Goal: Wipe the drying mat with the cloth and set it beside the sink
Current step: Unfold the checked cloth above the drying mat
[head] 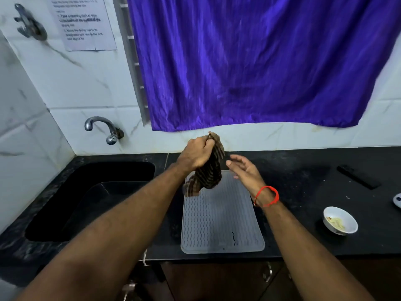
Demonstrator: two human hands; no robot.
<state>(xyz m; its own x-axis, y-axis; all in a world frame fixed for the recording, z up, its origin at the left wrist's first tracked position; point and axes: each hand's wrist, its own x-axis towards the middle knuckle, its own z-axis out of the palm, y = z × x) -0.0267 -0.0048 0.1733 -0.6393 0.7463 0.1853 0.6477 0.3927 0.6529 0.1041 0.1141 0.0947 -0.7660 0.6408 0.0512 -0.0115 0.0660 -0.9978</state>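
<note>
A grey ribbed drying mat (pixel 221 220) lies flat on the black counter, just right of the black sink (pixel 91 192). My left hand (pixel 198 154) is raised above the mat's far end and grips a brown striped cloth (pixel 209 170), which hangs bunched down from my fist without touching the mat. My right hand (pixel 244 170) hovers close to the cloth's right side, fingers spread and holding nothing; a red thread is tied around its wrist.
A white bowl (pixel 340 220) with food scraps sits on the counter (pixel 303 192) at the right. A dark flat bar (pixel 358 177) lies farther back right. A tap (pixel 104 129) juts from the tiled wall above the sink. A purple curtain (pixel 249 61) hangs behind.
</note>
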